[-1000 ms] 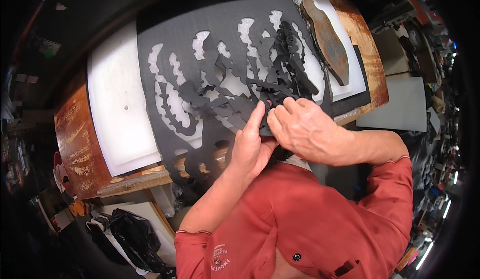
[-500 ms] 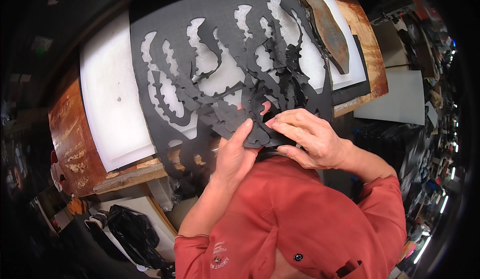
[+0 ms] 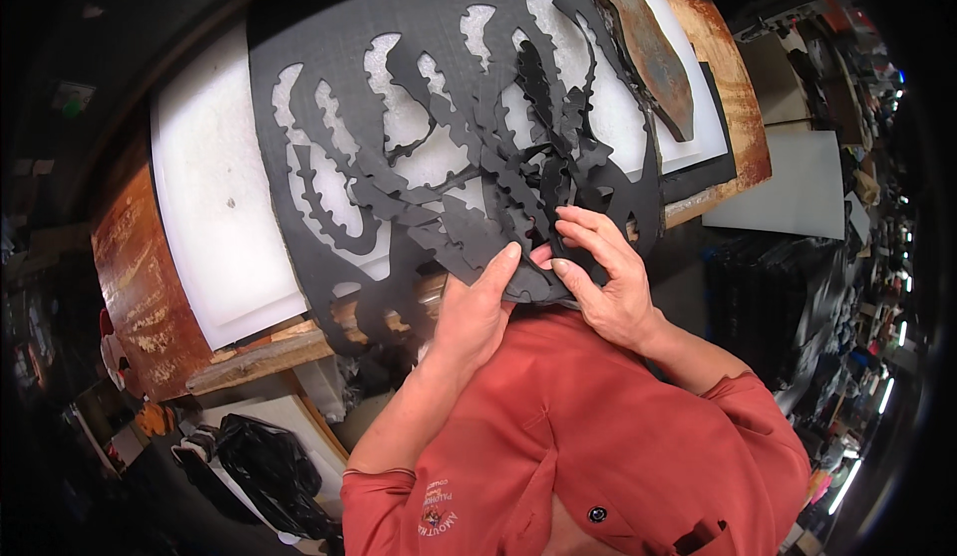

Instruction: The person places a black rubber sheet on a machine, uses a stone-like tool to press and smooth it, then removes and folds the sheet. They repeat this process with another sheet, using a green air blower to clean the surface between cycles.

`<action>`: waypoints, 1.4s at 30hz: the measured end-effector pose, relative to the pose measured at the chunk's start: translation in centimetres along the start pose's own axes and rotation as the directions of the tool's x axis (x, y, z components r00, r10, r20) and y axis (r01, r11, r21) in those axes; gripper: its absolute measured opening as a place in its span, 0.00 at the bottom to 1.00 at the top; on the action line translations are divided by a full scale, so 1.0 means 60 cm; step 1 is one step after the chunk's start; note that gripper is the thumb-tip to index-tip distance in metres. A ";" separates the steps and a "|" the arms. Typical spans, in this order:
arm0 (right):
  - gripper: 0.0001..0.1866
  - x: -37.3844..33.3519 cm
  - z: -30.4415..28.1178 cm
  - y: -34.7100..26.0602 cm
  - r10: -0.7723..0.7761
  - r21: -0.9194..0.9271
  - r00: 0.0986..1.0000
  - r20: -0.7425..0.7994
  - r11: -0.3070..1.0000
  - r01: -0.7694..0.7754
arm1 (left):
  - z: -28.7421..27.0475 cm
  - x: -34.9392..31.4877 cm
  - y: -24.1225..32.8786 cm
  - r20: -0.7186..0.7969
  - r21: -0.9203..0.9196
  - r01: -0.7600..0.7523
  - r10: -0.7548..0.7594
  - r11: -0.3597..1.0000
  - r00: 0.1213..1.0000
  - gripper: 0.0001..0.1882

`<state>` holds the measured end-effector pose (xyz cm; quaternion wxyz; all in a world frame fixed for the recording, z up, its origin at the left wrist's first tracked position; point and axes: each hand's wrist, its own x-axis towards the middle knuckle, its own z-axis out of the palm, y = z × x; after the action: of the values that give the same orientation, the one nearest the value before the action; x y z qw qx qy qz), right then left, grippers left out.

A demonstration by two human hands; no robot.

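My left hand (image 3: 477,312) is closed on the near end of a bunch of black notched cut-out pieces (image 3: 478,237), its thumb pressed on top. Close to its right, my right hand (image 3: 613,287) is closed, thumb and fingers around the lower end of a dark notched strip (image 3: 538,88) that stretches away over the sheet. Some fingertips are hidden among the pieces. Beneath lies a large black sheet (image 3: 329,33) with curved, toothed openings, white showing through them. Its near edge hangs over the table's front, close to my red shirt.
A white board (image 3: 204,157) lies under the sheet on a worn wooden table (image 3: 140,287). At the right rests a long rusty-brown plate (image 3: 648,48). A black plastic bag (image 3: 264,461) is below left. A pale panel (image 3: 783,182) and shelving stand at the right.
My right hand has turned, its fingers now pointing up and apart from the thumb. A dark notched strip now lies further up across the sheet. The left hand keeps its hold.
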<state>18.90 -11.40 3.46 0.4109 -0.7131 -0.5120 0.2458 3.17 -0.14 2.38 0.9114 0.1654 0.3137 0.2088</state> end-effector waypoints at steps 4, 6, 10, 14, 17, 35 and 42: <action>0.22 0.005 -0.003 -0.015 -0.116 -0.014 0.991 -0.061 0.993 0.115 | 0.011 -0.012 0.007 0.046 0.058 -0.023 0.020 0.998 0.999 0.18; 0.22 0.011 -0.008 -0.027 -0.202 -0.077 0.977 -0.063 0.977 0.197 | 0.013 -0.019 0.008 0.056 0.091 -0.053 0.048 0.994 0.997 0.17; 0.24 0.014 -0.005 -0.057 -0.334 -0.155 0.941 -0.049 0.934 0.323 | 0.009 -0.037 0.020 0.157 0.468 -0.271 0.222 0.841 0.962 0.15; 0.24 0.030 0.013 -0.073 -0.425 -0.190 0.903 -0.059 0.893 0.408 | 0.012 -0.058 0.035 0.202 0.479 -0.402 0.347 0.781 0.916 0.13; 0.24 0.049 0.029 -0.084 -0.492 -0.190 0.870 -0.036 0.858 0.477 | 0.014 -0.061 0.038 0.051 0.259 -0.333 0.331 0.907 0.942 0.12; 0.25 0.211 0.232 -0.231 -0.799 0.277 0.599 0.047 0.587 0.761 | -0.130 -0.141 0.255 -0.136 0.171 -0.614 0.636 0.770 0.759 0.16; 0.22 0.250 0.269 -0.212 -0.773 0.135 0.635 0.011 0.630 0.765 | -0.199 -0.256 0.507 -0.155 0.362 -0.745 0.824 0.560 0.545 0.17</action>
<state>5.05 9.72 6.45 0.5002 -0.3926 -0.7652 0.1009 -23.90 20.56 14.28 0.6284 0.3690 0.3664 0.5785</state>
